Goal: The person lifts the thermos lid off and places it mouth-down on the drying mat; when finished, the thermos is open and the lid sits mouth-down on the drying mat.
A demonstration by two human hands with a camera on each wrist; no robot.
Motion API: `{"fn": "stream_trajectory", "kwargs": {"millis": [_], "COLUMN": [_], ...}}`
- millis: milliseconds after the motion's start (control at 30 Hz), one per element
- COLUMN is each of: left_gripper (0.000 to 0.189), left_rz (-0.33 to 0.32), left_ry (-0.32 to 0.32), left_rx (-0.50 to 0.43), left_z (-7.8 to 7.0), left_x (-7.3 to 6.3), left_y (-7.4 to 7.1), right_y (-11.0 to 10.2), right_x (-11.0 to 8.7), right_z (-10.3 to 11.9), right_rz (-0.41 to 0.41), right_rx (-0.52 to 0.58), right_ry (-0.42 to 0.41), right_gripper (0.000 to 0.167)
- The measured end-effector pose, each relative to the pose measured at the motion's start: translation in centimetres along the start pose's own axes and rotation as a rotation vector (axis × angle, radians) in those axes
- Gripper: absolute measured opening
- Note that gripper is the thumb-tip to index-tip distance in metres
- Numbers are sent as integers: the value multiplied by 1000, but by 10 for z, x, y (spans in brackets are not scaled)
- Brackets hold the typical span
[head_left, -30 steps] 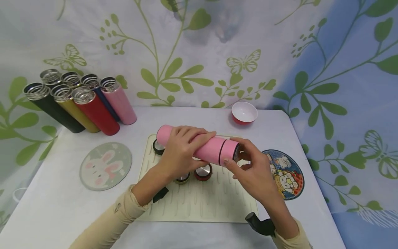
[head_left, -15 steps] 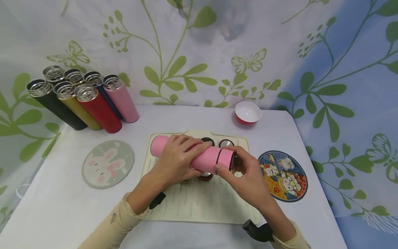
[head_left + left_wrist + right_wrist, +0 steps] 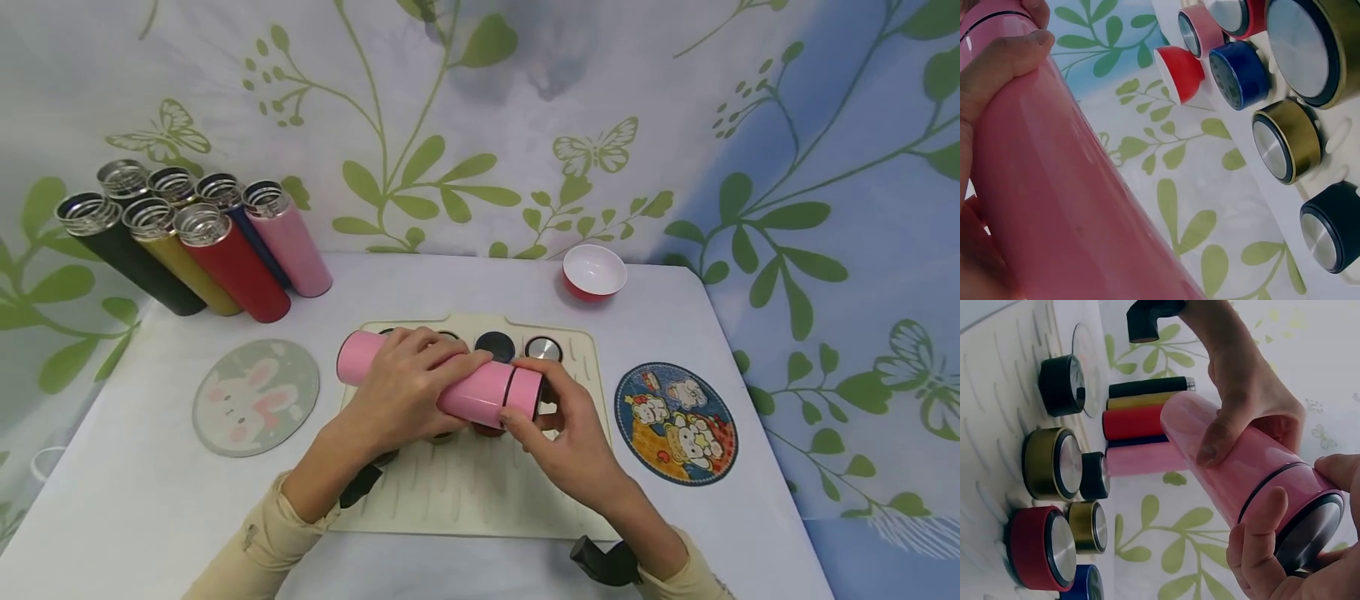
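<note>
Both hands hold a pink thermos bottle [image 3: 476,393] above the cream mat [image 3: 480,500], lying almost level with its capped end toward the right. My left hand [image 3: 405,396] wraps round the bottle's body. At the other end my right hand [image 3: 566,442] grips the pink cap [image 3: 1294,487], whose silver end shows in the right wrist view. A thin dark line separates cap and body. Below the bottle are several loose lids, among them a red lid [image 3: 1038,550], a gold lid [image 3: 1050,462] and a black lid [image 3: 1060,384]; the bottle and hands partly hide them in the head view.
Several lidless bottles stand together at the back left, a red bottle [image 3: 236,267] and a pink bottle [image 3: 288,237] among them. A rabbit coaster [image 3: 255,398] lies left of the mat, a colourful round coaster [image 3: 675,423] right. Behind is a red-and-white bowl [image 3: 594,271].
The pink thermos bottle has shifted left and nearer to me, with both hands still holding it. Lids along the mat's far side have come into sight behind it.
</note>
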State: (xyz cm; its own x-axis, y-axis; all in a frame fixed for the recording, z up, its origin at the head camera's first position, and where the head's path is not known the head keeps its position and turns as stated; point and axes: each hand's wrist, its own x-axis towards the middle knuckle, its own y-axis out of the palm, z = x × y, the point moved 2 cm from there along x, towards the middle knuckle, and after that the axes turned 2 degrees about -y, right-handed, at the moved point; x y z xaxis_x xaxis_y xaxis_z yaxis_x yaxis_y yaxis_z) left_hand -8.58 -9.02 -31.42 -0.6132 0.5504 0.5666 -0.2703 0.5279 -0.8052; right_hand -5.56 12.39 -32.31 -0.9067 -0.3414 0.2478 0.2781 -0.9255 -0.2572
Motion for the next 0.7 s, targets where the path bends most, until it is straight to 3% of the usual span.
{"fn": "stream_trajectory", "kwargs": {"millis": [267,500,700], "left_gripper": [66,68,69], "left_rz": [-4,27,21], "left_ry": [14,-45,-79], "left_rx": [1,-113,-99], "left_z": [2,9,7], "left_x": [1,-7,-14], "left_y": [-1,0,1], "right_y": [1,-1,-4], "right_x": [-1,0,3], "right_z": [2,10,8], "right_rz": [8,129,154], "right_rx": [-76,-320,-364], "right_ry": [-48,-273,-309], "right_gripper": [51,63,62]}}
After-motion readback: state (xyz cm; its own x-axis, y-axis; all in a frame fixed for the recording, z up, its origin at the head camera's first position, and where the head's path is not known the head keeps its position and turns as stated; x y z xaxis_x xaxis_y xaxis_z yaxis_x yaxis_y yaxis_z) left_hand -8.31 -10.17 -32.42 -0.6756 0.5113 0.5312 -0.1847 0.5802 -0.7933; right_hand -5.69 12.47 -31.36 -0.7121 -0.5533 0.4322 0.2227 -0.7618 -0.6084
